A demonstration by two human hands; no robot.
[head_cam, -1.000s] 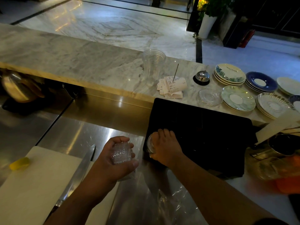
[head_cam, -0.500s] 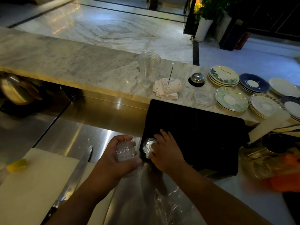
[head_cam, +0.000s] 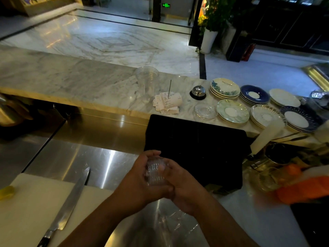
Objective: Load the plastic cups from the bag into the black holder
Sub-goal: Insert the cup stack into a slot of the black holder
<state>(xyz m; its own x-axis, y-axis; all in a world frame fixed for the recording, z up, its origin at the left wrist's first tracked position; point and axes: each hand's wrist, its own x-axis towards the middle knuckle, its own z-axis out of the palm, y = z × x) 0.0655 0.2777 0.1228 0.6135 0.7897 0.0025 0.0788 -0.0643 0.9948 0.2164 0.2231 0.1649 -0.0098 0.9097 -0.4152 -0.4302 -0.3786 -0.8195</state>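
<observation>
Dim, steel glare, blurred right edge

Both hands meet around a stack of clear cups [head_cam: 156,172]: left hand [head_cam: 140,182] and right hand [head_cam: 183,184] grip it, just before the black holder [head_cam: 204,145].

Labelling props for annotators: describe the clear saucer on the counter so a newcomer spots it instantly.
Find the marble counter beyond the black holder and look toward its right end. The clear saucer is leftmost in the near row of dishes, between the receipts and the pale green saucers, just in front of the bell. It alone is see-through; its neighbours are opaque and patterned.
</observation>
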